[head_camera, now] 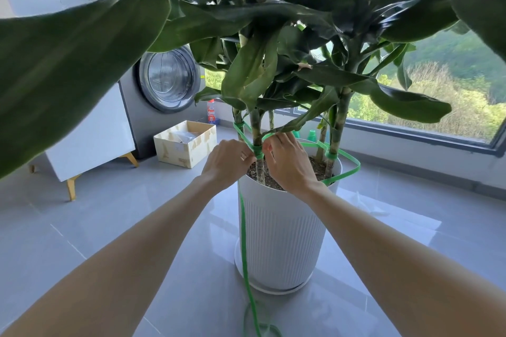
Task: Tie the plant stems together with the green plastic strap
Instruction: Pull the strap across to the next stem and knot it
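A tall leafy plant grows from a white ribbed pot (pixel 282 232) on the floor. Its front stem (pixel 259 167) has the green plastic strap (pixel 257 151) wound round it. My left hand (pixel 227 161) pinches the strap at the stem's left side. My right hand (pixel 287 161) pinches it from the right, fingers curled at the wrap. The strap also circles a left stem (pixel 237 126) and a right stem (pixel 332 156), loops out past the pot's right rim, and its loose end hangs down the pot to the floor (pixel 247 276).
A cardboard box (pixel 186 145) stands left of the pot, with a washing machine (pixel 167 79) and a white cabinet (pixel 90 134) behind it. A window (pixel 438 107) runs along the right. Big leaves (pixel 82 68) hang close overhead.
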The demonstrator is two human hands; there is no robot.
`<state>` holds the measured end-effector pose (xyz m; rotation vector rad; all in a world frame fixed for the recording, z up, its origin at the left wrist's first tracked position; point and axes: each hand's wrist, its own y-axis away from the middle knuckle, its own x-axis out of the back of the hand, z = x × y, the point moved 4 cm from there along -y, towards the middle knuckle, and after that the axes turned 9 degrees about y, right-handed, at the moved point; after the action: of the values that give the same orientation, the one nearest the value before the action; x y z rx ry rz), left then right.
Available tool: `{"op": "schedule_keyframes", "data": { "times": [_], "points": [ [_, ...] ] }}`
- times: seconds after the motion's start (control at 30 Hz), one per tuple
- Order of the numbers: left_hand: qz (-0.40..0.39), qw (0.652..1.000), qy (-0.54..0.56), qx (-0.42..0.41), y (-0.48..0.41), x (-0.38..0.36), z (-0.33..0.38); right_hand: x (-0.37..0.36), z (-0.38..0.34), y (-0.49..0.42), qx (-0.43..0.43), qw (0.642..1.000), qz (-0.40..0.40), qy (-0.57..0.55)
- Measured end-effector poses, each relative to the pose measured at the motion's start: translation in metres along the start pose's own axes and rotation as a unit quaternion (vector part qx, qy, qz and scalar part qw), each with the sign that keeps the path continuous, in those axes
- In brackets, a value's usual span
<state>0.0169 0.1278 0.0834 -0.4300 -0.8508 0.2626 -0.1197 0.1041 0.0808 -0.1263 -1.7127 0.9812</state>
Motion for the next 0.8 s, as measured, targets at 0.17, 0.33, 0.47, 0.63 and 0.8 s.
{"op": "schedule_keyframes", "data": {
  "times": [0.17,0.33,0.47,0.63,0.8],
  "points": [
    [0.014,0.998,0.033,-0.045,-0.003,-0.006,-0.007,-0.002,0.000,-0.002,-0.008,1.000,-0.010,-0.005],
    [0.038,0.994,0.077,-0.070,-0.001,-0.007,-0.008,-0.004,0.001,-0.001,-0.016,1.000,-0.012,-0.011],
    [0.043,0.992,0.092,-0.080,0.002,-0.008,-0.008,-0.005,0.002,-0.001,-0.017,1.000,-0.011,-0.013],
    [0.073,0.989,0.112,-0.055,0.004,-0.011,-0.009,-0.005,0.002,-0.001,-0.018,1.000,-0.007,-0.016],
    [0.076,0.987,0.141,-0.010,0.001,-0.013,-0.011,-0.005,0.001,-0.001,-0.013,1.000,-0.002,-0.021]
  ]
}}
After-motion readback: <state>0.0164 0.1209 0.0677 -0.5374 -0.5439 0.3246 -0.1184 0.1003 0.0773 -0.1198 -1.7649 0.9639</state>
